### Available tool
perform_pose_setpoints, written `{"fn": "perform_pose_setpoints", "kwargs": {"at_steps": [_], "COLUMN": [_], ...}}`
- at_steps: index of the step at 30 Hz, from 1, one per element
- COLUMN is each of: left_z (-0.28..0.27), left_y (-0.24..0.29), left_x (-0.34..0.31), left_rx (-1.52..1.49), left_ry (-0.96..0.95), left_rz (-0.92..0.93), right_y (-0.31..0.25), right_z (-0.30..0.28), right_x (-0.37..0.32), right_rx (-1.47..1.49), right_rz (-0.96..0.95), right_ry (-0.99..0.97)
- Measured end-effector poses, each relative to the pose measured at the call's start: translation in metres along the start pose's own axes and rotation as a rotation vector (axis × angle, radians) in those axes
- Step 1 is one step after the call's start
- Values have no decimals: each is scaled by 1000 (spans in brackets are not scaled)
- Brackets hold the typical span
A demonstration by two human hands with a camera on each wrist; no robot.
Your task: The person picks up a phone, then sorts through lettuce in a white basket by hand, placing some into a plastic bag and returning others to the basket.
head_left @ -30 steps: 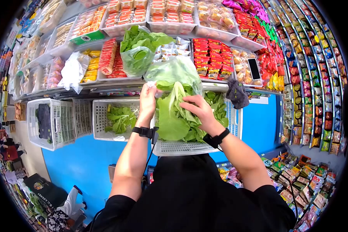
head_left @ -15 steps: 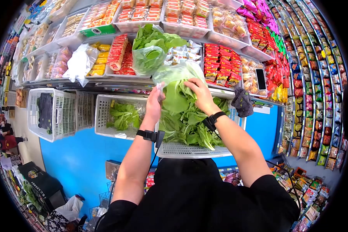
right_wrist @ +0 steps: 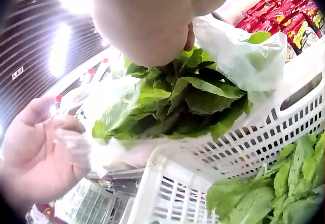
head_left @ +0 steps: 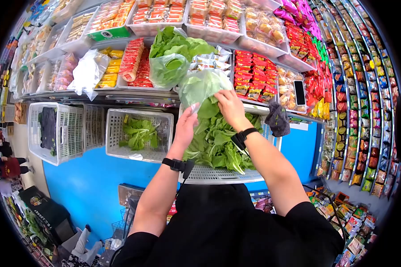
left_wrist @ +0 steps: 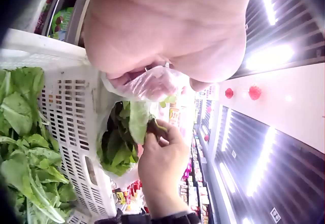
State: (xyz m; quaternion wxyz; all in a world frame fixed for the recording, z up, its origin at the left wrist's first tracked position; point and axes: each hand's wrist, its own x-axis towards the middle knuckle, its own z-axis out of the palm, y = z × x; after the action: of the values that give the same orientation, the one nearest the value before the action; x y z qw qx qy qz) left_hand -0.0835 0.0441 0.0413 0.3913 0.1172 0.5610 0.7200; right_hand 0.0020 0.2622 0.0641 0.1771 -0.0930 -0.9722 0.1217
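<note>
A clear plastic bag (head_left: 200, 85) with leafy greens inside lies across the far edge of a white basket (head_left: 223, 177). The left hand (head_left: 185, 127) pinches the bag's edge at its near left side; in the right wrist view that hand (right_wrist: 43, 153) has the film between curled fingers. The right hand (head_left: 231, 109) is at the bag's mouth, and in the left wrist view this hand (left_wrist: 163, 168) pinches leaves (left_wrist: 138, 122) there. Loose greens (head_left: 216, 142) fill the basket below both hands. A second bag of greens (head_left: 169, 69) stands farther back, left of the first.
Left of the basket stands a crate (head_left: 113, 133) with some greens. Farther left is another crate (head_left: 69, 138) with a dark cloth. A dark grey cloth (head_left: 277, 120) hangs right of the basket. Behind are bins of packaged snacks and a phone (head_left: 299, 92).
The large leafy bunch that lay over the basket has gone forward into the bag with the right hand. The left hand has shifted right and nearer the right hand, still with the bag's edge.
</note>
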Motion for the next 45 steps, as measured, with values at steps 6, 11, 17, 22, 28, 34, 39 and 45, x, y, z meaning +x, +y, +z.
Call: {"fn": "perform_pose_setpoints", "kwargs": {"at_steps": [6,11,17,22,28,34,39,45], "left_z": [5,-21,-77,-77,-50,-46,-55,-55], "left_y": [4,0,-27,-65,-94,-118,-133,-120], "left_x": [-2,-9,-43,-93,-140,-153,-154,-158], "left_rx": [139,378,310,719,937,1185,1187,1141], "left_ry": [50,212,387,360,313,236,262,293], "left_rz": [52,139,73,-136,-128,-40,-31,44], "right_y": [-8,-19,-18,-25,-49,-48,-30,-33], "right_z": [-11,-50,-17,68,168,260,226,114], "right_x": [7,-43,-137,-189,-165,-138,-175,-219], "right_rx": [37,78,336,508,313,81,219,827], "right_rz": [48,162,506,535,397,208,49,611], "right_ry": [-130,36,-325,-926,-600,-592,-672,-586]}}
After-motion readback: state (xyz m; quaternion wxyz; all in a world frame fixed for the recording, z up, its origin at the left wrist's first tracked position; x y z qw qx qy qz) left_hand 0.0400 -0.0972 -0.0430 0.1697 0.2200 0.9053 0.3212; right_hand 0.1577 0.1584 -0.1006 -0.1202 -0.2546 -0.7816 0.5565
